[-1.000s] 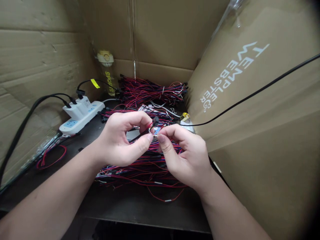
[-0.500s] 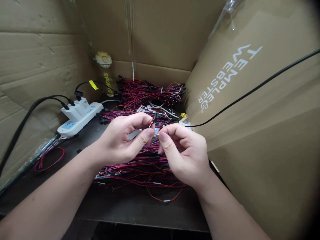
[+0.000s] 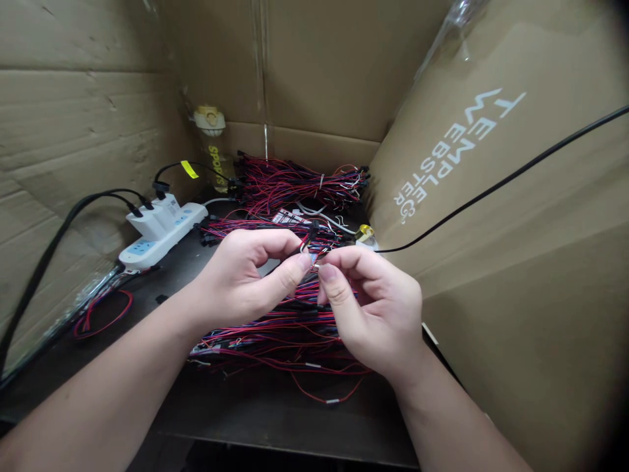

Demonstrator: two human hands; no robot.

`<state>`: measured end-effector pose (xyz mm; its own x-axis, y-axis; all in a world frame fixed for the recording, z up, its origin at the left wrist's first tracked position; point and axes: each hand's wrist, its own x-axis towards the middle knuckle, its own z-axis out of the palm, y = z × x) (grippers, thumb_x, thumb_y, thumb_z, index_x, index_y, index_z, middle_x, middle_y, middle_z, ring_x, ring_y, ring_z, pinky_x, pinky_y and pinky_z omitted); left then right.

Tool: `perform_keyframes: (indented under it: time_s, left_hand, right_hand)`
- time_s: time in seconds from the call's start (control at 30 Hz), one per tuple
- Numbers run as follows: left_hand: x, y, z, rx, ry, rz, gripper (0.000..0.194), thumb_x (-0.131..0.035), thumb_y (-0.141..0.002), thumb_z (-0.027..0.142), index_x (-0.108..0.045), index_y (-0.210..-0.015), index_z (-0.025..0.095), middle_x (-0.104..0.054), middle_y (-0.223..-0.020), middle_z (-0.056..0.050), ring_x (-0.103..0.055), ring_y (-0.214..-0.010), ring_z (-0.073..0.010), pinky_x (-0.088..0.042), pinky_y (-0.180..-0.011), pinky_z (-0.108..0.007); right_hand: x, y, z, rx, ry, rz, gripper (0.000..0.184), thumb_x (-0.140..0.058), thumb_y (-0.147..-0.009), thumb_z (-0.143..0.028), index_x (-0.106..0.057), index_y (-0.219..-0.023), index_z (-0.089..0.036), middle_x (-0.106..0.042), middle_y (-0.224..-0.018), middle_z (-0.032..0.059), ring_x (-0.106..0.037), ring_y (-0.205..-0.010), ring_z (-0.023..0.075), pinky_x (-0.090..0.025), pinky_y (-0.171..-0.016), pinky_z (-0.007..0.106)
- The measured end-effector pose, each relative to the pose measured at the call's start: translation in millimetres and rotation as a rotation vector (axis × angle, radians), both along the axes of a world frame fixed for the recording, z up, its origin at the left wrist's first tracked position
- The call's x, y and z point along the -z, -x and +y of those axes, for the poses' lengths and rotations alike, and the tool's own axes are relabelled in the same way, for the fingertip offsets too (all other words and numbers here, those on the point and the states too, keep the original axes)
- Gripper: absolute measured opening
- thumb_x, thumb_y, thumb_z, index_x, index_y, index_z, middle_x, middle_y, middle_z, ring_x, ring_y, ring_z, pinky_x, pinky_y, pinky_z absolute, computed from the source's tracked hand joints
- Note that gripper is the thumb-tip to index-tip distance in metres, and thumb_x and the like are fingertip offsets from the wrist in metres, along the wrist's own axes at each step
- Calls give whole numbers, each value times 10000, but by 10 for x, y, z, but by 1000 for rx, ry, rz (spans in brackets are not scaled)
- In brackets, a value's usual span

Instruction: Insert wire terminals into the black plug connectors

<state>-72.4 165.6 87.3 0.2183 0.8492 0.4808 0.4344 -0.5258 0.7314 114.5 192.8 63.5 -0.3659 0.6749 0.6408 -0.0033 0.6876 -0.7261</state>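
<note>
My left hand [image 3: 263, 272] pinches a few thin wires, and a small black connector [image 3: 313, 229] stands up just beyond its fingertips. Close beside it, my right hand [image 3: 371, 301] has thumb and forefinger pressed together on a small pale wire end [image 3: 317, 267]. The fingertips of the two hands are only a short gap apart. Below and behind them spreads a bundle of red, blue and black wires [image 3: 275, 334] on the dark table. My fingers hide most of what they hold.
A larger wire bundle [image 3: 295, 183] lies at the back, near a bottle [image 3: 211, 141]. On the left is a white power strip [image 3: 181, 223] with plugs. Cardboard walls [image 3: 515, 262] enclose the table. A black cable [image 3: 491, 190] crosses on the right, beside a yellow-topped item [image 3: 365, 234].
The whole view has shifted slightly, carrying everything a little to the right. Both hands keep their pinch, and the black connector is a bit more upright past my left fingertips.
</note>
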Motion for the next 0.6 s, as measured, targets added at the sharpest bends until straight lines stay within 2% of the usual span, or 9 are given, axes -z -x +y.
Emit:
perform_keyframes:
  time_s: [0.27,0.6]
  left_hand:
    - [13,-29,5,-31,-2,5,270,-541,-977,233,-558,-714,171,-559,-624,35,-481,-555,-80,-392,-516,-224]
    - [5,-21,-6,-6,28,-31,243,-547,-970,224,-570,-734,173,-547,-611,40,-477,-547,-81,-394,-511,-225]
  right_hand:
    - [-2,14,-2,-8,9,6,59,-646,-967,-151,-635,-916,-180,-716,-829,-8,-656,-689,76,-506,-567,181]
    - [1,10,-6,-11,2,17,55,-661,-944,-122,-651,-937,-176,-714,-840,-12,-662,-707,76,-536,-619,189]
